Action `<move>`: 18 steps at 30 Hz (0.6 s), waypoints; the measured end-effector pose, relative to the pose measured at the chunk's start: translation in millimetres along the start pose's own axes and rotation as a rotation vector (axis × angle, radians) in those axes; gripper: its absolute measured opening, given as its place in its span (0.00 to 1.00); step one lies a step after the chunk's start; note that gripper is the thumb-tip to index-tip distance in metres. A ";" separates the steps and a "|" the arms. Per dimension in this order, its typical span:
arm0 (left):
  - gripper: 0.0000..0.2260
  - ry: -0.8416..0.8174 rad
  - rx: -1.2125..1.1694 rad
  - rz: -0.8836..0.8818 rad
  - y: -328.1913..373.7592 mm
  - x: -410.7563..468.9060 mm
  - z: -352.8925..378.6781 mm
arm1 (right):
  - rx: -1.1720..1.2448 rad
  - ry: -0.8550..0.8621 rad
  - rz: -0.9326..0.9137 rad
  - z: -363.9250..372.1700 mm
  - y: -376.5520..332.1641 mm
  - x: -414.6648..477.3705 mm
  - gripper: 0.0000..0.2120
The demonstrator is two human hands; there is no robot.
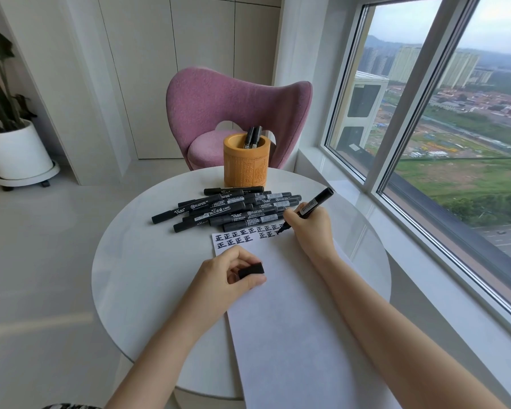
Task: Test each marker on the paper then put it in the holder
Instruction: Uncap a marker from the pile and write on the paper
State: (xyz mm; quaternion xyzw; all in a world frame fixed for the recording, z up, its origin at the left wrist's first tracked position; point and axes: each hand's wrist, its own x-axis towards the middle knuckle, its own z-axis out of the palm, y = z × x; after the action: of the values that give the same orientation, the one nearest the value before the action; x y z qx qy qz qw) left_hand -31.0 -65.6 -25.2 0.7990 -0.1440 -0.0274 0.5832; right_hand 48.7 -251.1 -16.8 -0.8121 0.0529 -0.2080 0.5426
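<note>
The step in hand is the testing one. The right hand (309, 228) grips an uncapped black marker (316, 203) in a writing hold, fingers curled round the barrel, with the tip down on the sheet of white paper (292, 305) at the right end of the rows of bold black characters (239, 237) near the sheet's far edge. The left hand (233, 276) rests on the paper's left side, steadying it, and pinches the marker's black cap (250, 270) between thumb and curled fingers. A pile of capped black markers (233, 209) lies on the round white table (136, 261) just beyond the paper, its nearest pens touching or overlapping the sheet's far edge, and these look to be the ones not yet tested. The carved bamboo holder (246, 160) stands upright behind the pile at the table's far side, with two markers (252, 137) already standing in it, so the task seems early on, with most pens left to do. Once the mark is finished, the next move calls for lifting the tip, bringing pen and cap together until the cap seats firmly, then reaching over the pile to drop the marker into the holder without knocking the loose pens or dragging wet ink across the sheet.
</note>
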 end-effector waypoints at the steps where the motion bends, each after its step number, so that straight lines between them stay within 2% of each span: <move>1: 0.08 0.002 -0.001 0.001 -0.2 0.1 0.1 | -0.001 0.000 -0.005 0.1 -0.2 -0.2 0.22; 18: 0.08 0.000 -0.010 0.000 0.3 0.0 0.4 | -0.014 -0.007 0.010 0.0 0.2 -0.5 0.22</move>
State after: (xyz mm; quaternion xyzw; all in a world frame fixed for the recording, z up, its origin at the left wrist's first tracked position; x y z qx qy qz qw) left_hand -31.2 -66.1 -25.0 0.7960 -0.1436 -0.0280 0.5874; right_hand 48.2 -251.0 -17.1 -0.8163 0.0567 -0.2020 0.5381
